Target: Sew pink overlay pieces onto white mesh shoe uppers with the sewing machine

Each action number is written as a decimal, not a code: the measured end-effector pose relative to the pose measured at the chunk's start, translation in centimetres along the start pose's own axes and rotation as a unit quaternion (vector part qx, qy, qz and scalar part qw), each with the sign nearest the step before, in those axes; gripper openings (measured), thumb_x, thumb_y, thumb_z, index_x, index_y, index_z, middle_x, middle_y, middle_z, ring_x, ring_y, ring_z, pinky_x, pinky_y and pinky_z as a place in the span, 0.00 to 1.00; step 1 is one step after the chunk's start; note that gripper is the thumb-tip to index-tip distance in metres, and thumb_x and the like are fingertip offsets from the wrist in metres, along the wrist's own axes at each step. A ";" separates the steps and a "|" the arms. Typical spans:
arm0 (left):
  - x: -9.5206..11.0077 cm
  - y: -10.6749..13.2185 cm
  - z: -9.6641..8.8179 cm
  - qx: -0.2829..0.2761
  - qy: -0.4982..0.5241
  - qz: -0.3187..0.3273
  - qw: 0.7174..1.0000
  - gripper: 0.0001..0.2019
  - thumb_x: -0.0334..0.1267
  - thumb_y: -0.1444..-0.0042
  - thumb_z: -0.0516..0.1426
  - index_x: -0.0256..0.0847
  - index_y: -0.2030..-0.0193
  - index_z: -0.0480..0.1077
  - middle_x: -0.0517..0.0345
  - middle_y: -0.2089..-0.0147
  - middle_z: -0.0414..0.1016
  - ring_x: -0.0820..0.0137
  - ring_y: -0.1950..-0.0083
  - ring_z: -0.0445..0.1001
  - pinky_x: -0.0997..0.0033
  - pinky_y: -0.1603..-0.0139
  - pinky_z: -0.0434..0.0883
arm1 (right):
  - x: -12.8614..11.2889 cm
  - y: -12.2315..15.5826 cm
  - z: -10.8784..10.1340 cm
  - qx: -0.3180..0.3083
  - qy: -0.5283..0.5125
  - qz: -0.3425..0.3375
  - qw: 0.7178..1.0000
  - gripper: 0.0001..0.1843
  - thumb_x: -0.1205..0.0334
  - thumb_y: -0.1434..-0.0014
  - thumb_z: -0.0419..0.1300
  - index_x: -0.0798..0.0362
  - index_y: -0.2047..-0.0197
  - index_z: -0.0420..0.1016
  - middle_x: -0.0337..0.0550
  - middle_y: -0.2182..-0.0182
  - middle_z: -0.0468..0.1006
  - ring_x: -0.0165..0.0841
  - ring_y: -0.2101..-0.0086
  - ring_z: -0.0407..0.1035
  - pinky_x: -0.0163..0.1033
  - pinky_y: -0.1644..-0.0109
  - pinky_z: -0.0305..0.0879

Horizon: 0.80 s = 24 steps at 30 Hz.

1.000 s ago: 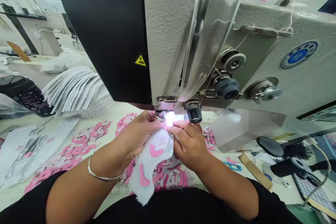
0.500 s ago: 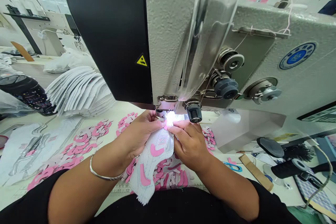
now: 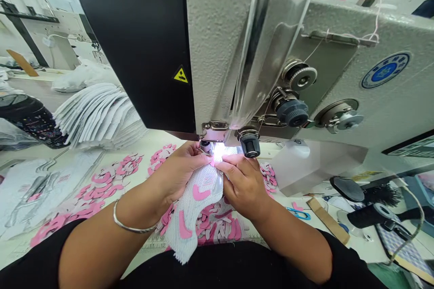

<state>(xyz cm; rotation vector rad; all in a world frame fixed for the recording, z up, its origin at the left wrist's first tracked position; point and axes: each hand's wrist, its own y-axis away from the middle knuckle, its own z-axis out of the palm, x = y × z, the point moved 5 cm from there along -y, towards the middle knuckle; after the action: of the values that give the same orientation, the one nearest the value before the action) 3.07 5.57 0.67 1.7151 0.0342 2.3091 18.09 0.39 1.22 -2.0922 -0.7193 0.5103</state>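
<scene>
A white mesh fabric piece (image 3: 203,203) with pink curved patches lies under the head of a sewing machine (image 3: 217,54). My left hand (image 3: 181,167) pinches the fabric's upper edge just left of the lit needle area. From the right, my right hand (image 3: 246,185) grips the same piece, thumb and forefinger close to the needle. Both sets of fingertips nearly meet beneath the bright lamp (image 3: 219,151), whose glare hides the needle and stitches. The fabric's lower end hangs toward my body, over loose pink pieces (image 3: 220,228).
Pink cut pieces (image 3: 101,183) are scattered to the left. Behind them stands a fanned stack of white fabric (image 3: 98,119) beside a black patterned bottle (image 3: 30,117). At right lie a black thread spool (image 3: 368,216), a blue clip-like tool (image 3: 298,213) and a brown strip (image 3: 328,221).
The view has shifted slightly, so the surroundings sit a little further left. Both hands keep their hold on the fabric near the needle, with hardly any visible movement.
</scene>
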 end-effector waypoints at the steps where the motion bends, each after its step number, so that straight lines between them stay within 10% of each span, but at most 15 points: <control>1: 0.0 0.0 0.0 -0.004 0.000 -0.002 1.000 0.09 0.29 0.56 0.66 0.39 0.69 0.70 0.62 0.73 0.72 0.72 0.72 0.72 0.71 0.69 0.71 | 0.1 0.0 0.0 -0.001 0.002 0.000 1.000 0.13 0.67 0.35 0.56 0.50 0.50 0.76 0.45 0.57 0.79 0.37 0.57 0.72 0.46 0.50 0.65; 24: -2.8 3.5 -0.2 -0.136 0.041 -0.126 0.982 0.19 0.40 0.52 0.70 0.38 0.54 0.74 0.52 0.65 0.79 0.69 0.68 0.76 0.71 0.67 0.73 | 1.8 -0.8 0.1 -0.074 -0.064 0.020 0.995 0.15 0.66 0.37 0.58 0.45 0.49 0.78 0.44 0.60 0.76 0.39 0.56 0.69 0.48 0.49 0.66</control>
<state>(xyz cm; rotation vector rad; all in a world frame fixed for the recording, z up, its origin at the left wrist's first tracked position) 2.95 1.59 -1.41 1.3963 -0.0434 2.0875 19.09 2.01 1.62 -2.2305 -0.8108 0.6355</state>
